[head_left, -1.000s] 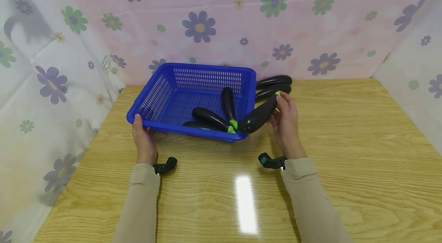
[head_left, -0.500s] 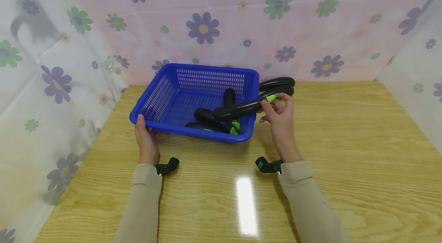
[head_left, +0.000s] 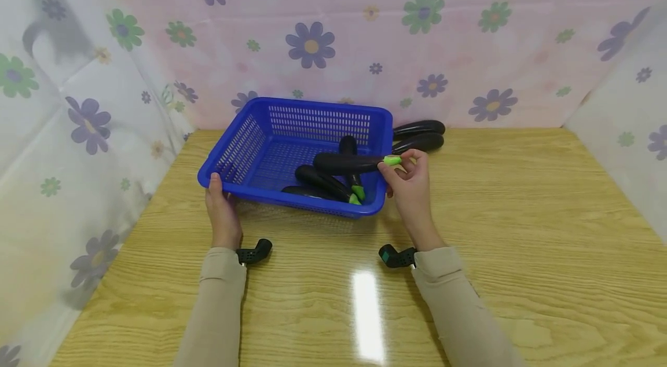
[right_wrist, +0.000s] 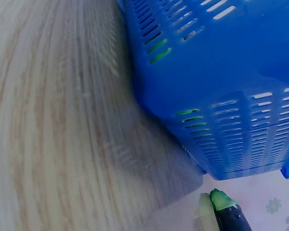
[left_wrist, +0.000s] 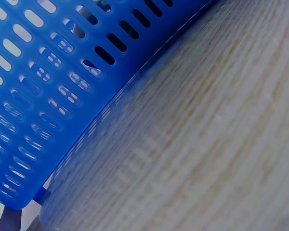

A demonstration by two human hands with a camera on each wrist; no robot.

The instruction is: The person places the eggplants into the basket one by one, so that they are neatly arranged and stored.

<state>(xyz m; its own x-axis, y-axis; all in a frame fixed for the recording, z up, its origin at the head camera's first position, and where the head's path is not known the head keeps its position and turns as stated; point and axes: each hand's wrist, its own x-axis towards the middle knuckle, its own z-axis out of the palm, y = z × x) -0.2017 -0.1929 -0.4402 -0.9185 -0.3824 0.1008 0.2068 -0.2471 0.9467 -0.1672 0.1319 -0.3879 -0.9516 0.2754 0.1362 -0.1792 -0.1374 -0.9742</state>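
Observation:
A blue plastic basket (head_left: 292, 199) with slotted walls stands on the table, and the left hand (head_left: 223, 216) grips its near left corner, thumb over the rim. The right hand (head_left: 411, 196) pinches a dark eggplant (head_left: 346, 164) by its green stem, just beyond the basket's right rim. That eggplant lies level across the right half of the basket, over other eggplants (head_left: 323, 180). Whether it touches them cannot be told. Outside, behind the right hand, two more eggplants (head_left: 419, 142) lie on the table. In the right wrist view, one eggplant's green cap (right_wrist: 222, 199) shows past the basket.
The wooden table (head_left: 531, 228) spreads to the right and in front of the basket. A flowered cloth (head_left: 359, 31) hangs close behind the basket, with white flowered cloth (head_left: 88, 182) along the left side. Black wrist mounts (head_left: 255, 252) stick inward from both forearms.
The right hand has moved left with the eggplant, bringing it from over the basket's right corner to lie across the inside. The left hand keeps its grip on the rim.

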